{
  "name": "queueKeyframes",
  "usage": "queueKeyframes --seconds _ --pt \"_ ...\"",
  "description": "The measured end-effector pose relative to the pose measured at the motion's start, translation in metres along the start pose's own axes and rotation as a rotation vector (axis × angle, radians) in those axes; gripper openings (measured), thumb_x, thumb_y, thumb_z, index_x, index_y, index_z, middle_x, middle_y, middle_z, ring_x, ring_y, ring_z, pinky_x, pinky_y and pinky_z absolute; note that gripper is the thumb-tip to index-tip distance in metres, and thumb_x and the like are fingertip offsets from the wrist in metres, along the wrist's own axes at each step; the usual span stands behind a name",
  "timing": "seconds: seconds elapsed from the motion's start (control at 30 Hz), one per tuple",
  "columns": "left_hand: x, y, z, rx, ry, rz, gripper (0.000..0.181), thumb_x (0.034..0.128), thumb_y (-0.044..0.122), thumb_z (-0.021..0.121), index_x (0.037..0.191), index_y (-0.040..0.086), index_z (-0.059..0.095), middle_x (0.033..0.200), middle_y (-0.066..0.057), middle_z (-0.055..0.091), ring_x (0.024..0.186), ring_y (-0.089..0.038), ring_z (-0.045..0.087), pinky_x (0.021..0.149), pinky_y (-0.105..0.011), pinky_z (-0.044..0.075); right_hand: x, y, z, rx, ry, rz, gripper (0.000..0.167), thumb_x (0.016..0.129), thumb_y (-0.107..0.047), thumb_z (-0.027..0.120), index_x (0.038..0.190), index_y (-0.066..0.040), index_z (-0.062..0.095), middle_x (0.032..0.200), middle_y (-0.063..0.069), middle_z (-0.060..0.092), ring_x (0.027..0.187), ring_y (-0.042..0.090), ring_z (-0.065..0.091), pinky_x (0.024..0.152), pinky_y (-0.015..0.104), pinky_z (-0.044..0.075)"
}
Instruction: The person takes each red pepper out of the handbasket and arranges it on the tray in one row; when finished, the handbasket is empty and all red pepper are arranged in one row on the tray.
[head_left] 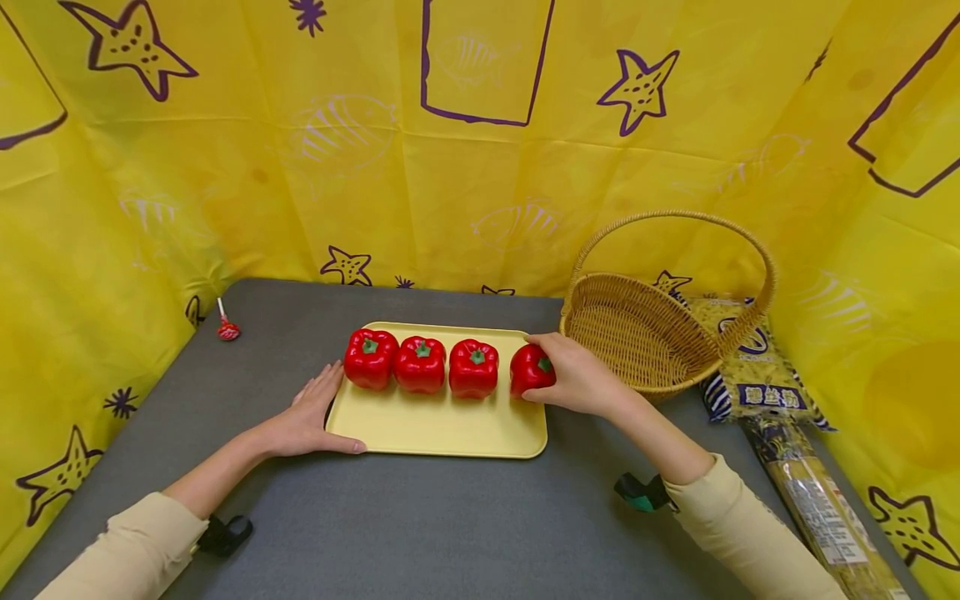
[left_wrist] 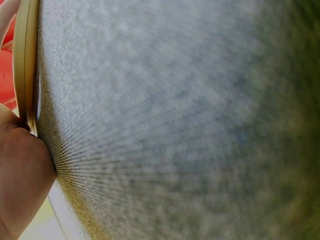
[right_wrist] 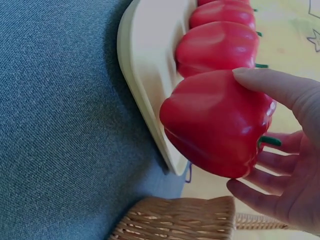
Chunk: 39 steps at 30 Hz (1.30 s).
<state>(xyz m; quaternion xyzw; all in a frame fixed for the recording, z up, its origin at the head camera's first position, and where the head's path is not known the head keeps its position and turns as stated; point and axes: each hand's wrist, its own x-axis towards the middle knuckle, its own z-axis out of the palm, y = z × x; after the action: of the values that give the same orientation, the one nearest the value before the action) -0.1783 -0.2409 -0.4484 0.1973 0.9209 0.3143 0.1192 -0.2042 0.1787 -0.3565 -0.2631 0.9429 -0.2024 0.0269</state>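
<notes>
My right hand [head_left: 573,374] grips a red bell pepper [head_left: 531,372] at the right end of a pale yellow tray [head_left: 435,429]. In the right wrist view, the thumb lies on one side of this pepper and the fingers on the other, its green stem facing the palm. Three more red bell peppers [head_left: 473,368] stand in a row on the tray, left of the held one. My left hand [head_left: 306,419] rests at the tray's near left corner, thumb along the front rim and fingers stretched along the left side. The left wrist view shows only part of that hand [left_wrist: 22,175] by the tray edge.
A wicker basket [head_left: 637,329] with a tall handle stands right of the tray. Beyond it lie a noodle packet [head_left: 757,367] and a long clear package [head_left: 817,500]. A red lollipop [head_left: 228,330] lies at the table's left edge. Yellow cloth [head_left: 465,183] encloses the grey table [head_left: 450,525].
</notes>
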Motion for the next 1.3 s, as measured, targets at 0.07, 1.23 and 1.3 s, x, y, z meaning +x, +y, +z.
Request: queueKeyframes --seconds 0.07,1.23,1.3 --pt "0.000 0.000 0.000 0.001 0.000 0.001 0.128 0.0714 0.054 0.080 0.153 -0.005 0.001 0.159 -0.027 -0.001 0.144 -0.046 -0.004 0.110 -0.066 0.000 0.001 0.000 0.002 -0.004 -0.006 0.009 0.084 0.076 -0.033 0.084 0.142 0.000 0.044 0.128 0.015 0.056 0.115 0.030 0.053 0.096 0.046 0.047" --pt "0.001 0.001 0.003 -0.001 0.004 0.008 0.128 0.0712 0.054 0.080 0.154 -0.004 0.001 0.159 -0.027 0.000 0.144 -0.046 -0.004 0.110 -0.066 0.001 0.004 0.008 0.018 0.077 0.032 0.010 0.082 0.079 -0.028 0.082 0.144 0.000 0.041 0.135 0.018 0.051 0.121 0.033 0.049 0.101 0.049 0.043" --pt "0.001 0.001 0.003 -0.001 0.004 0.009 0.128 0.0711 0.054 0.080 0.154 -0.004 0.001 0.159 -0.027 0.000 0.144 -0.046 -0.004 0.110 -0.066 0.001 0.004 0.008 0.018 0.078 0.038 0.009 0.082 0.079 -0.029 0.082 0.144 0.001 0.041 0.135 0.018 0.051 0.121 0.033 0.050 0.101 0.049 0.043"
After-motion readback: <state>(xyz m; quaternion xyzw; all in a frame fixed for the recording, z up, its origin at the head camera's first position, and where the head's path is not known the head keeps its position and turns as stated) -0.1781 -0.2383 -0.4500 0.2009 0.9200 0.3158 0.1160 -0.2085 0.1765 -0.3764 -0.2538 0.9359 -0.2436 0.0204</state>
